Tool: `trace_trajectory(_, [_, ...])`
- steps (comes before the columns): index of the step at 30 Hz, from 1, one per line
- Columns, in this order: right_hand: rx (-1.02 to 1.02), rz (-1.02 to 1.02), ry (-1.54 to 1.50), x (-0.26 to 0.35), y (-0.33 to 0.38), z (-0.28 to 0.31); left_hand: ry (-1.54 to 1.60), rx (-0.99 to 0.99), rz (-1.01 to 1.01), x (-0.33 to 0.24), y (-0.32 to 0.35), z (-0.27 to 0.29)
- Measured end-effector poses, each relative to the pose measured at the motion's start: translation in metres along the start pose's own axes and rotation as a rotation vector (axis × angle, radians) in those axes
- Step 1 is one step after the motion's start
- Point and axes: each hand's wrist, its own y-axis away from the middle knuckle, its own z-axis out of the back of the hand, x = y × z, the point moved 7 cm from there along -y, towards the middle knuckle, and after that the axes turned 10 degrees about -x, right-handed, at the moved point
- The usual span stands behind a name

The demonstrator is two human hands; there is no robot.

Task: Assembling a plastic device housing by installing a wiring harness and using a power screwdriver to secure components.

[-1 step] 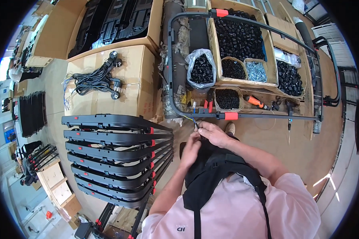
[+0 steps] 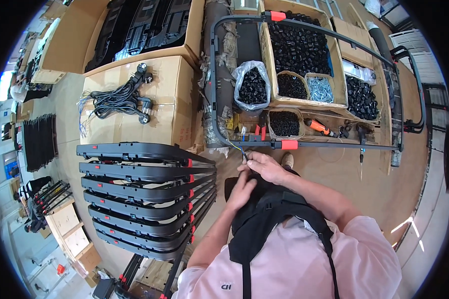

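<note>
A dark power cable [image 2: 245,156] ends in bared blue and yellow-green wires beside the lower left corner of a black tubular frame [image 2: 214,105]. Pinching the cable just below these wires is my right hand [image 2: 267,168], its fingers closed. My left hand [image 2: 241,192] is closed around the cable lower down, touching the right fingertips; its thumb lies out to the side. Both palms hide the rest of the cable from view. Red clips [image 2: 289,145] sit on the frame's near bar, and red-handled pliers [image 2: 260,130] stand just behind it.
Stacked black frames [image 2: 134,172] stand at my left. Bundled plug cables [image 2: 122,99] lie on a cardboard box [image 2: 159,127]. Beyond the near bar are a wooden bin [image 2: 304,103] of black caps and screws, a bag [image 2: 252,87] of black parts and an orange screwdriver [image 2: 320,127].
My left hand has shifted slightly, with its thumb moving a little outward to the right. My right hand stays in place on the cable.
</note>
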Motion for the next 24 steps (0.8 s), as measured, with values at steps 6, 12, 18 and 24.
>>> trace_trajectory(6, [-0.024,0.039,0.652,0.084,0.021,-0.007,0.018,-0.022,0.018,0.005,0.002,0.006])
trace_trajectory(12, [-0.31,0.492,1.18,0.186,-0.024,0.031,0.029,-0.18,0.008,0.008,0.007,0.022])
trace_trajectory(18, [0.139,0.041,0.749,0.103,-0.099,0.017,0.316,-0.217,0.255,0.016,0.011,0.022])
trace_trajectory(24, [-0.367,-0.009,0.114,0.101,-0.112,0.057,0.402,-0.125,0.108,-0.008,0.004,0.017])
